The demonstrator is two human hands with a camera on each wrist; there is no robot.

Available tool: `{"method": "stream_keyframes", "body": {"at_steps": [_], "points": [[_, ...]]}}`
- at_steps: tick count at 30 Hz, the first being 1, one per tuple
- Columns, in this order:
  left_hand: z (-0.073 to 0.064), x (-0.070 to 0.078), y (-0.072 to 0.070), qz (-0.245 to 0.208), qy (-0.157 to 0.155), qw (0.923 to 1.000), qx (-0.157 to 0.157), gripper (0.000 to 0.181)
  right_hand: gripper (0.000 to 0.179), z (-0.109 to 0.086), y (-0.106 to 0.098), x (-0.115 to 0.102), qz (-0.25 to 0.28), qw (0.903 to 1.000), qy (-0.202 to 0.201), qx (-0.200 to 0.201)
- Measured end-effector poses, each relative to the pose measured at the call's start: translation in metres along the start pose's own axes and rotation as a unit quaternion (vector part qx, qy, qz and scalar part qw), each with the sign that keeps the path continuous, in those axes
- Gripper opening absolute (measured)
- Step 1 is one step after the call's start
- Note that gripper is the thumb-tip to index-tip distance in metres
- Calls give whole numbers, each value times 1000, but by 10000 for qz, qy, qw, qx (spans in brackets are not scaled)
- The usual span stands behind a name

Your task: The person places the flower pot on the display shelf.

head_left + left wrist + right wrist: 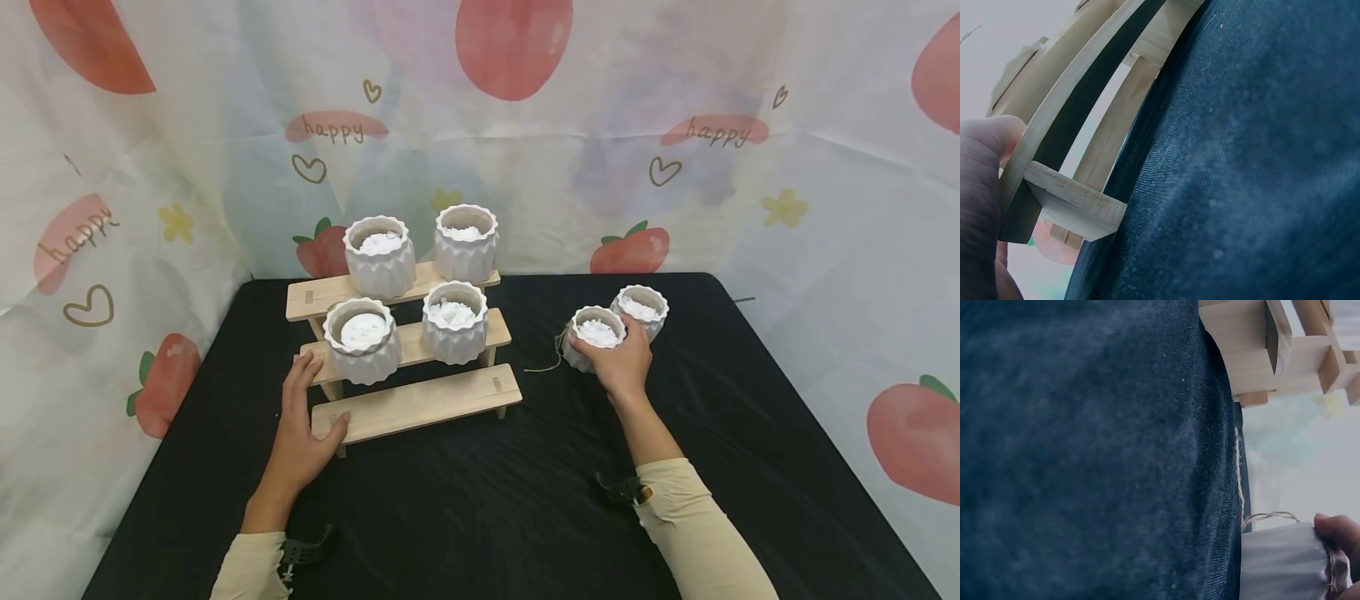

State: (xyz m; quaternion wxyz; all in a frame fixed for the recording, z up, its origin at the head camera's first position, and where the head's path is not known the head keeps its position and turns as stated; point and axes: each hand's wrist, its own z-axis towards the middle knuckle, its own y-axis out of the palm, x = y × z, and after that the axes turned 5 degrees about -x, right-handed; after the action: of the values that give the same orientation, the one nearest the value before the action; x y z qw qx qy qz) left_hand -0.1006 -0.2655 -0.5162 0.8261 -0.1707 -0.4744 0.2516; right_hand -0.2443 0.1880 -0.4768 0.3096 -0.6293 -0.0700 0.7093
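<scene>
A three-step wooden stand (420, 405) holds scalloped white pots on its upper steps. My left hand (300, 446) grips the stand's left end, its thumb on the lowest step and its fingers by the middle one. In the left wrist view the thumb (1007, 134) lies over a step's edge. On the right, my right hand (624, 358) grips the rim of a white pot (577, 357) with white filling, which stands on the black cloth. Twine (559, 346) is tied round this pot, its loose end trailing left. The right wrist view shows the pot's side (1282, 559).
Another filled white pot (643, 304) stands right behind the held one. Two pots, one a front-left pot (363, 342), sit on the middle step; two more, including a back-left pot (378, 258), are on the top step. A printed curtain (540, 200) hangs behind the black-covered table (480, 517).
</scene>
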Motion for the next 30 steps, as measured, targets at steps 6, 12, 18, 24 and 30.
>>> {"method": "stream_keyframes", "body": {"at_steps": [6,12,18,24,30], "points": [[-1,1,0,33,41,10000,20,93,83,-1,-2,-1,-39,9999,-98,-87],[-1,1,0,37,94,9999,15,93,77,-7,-4,-5,-110,9993,-280,-243],[-1,-1,0,5,128,9999,23,93,73,-15,-5,-13,-39,9982,-458,-379],[0,-2,0,25,146,9999,13,94,77,-21,-11,-21,8,9974,-564,-459],[0,0,0,59,110,9999,18,94,79,-30,-18,-33,118,9957,-644,-662]]}}
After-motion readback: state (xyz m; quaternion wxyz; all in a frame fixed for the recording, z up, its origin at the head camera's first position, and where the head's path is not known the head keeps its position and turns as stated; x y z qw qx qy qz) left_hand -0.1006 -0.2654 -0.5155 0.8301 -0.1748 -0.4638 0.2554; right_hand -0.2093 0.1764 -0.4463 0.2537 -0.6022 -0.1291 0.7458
